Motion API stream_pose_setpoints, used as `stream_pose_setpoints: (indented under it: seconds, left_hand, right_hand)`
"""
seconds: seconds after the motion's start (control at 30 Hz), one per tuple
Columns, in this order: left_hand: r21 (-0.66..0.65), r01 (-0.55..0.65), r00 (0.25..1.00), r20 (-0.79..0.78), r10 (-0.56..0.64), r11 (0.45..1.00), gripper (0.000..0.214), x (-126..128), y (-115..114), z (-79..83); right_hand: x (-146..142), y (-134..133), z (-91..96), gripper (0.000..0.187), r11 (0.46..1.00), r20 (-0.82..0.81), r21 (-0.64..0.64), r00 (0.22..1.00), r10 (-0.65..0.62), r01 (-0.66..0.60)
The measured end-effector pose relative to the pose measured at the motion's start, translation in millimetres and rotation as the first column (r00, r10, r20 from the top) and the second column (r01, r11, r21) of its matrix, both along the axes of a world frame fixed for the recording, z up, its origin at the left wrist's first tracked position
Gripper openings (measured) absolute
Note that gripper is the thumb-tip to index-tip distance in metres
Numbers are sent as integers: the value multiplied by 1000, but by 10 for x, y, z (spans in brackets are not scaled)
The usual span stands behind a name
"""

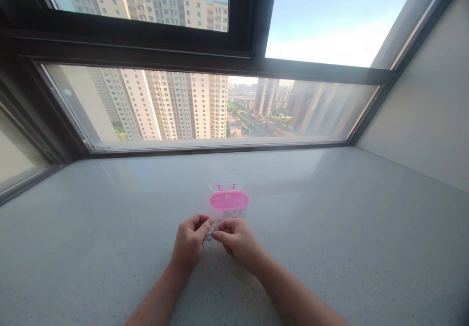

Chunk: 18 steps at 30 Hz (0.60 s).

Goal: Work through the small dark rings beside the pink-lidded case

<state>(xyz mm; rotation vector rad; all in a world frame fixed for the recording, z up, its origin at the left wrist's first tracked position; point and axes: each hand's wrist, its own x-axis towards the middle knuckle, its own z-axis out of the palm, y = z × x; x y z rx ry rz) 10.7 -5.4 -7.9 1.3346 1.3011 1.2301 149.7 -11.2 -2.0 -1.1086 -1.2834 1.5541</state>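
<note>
A small flat silver metal piece (212, 229) with a round ring at its lower end lies slanted between my hands. My left hand (189, 240) pinches it from the left with thumb and index finger. From the right, my right hand (240, 243) has its thumb and fingertips closed on the same piece, near the ring. Its exact kind is too small to make out. Just beyond my fingers stands an oval plastic box (229, 200) with a pink upper part and a clear lower body. Items inside the clear part are blurred, and my hands hide some of its front.
Behind the box lies a clear lid (226, 183) with a pink handle. All this rests on a pale speckled sill (110, 228). A dark window frame (205, 62) borders its far side, and a white wall (425, 106) rises at the right.
</note>
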Motion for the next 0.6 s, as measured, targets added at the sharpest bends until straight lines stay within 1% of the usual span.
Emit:
stream_pose_setpoints:
  seconds: [0.23, 0.4, 0.6]
  left_hand:
    - [-4, 21, 1000, 0, -21, 1000, 21, -10, 12, -46]
    - [-4, 11, 1000, 4, -11, 1000, 22, -5, 4, -41]
    - [-14, -10, 1000, 9, 10, 1000, 23, 5, 0, -16]
  right_hand:
    - [-5, 11, -25, 18, 1000, -11, 11, 1000, 10, -10]
    - [-5, 6, -24, 17, 1000, -11, 0, 1000, 10, -10]
    - [3, 2, -41, 16, 1000, 11, 24, 1000, -3, 3]
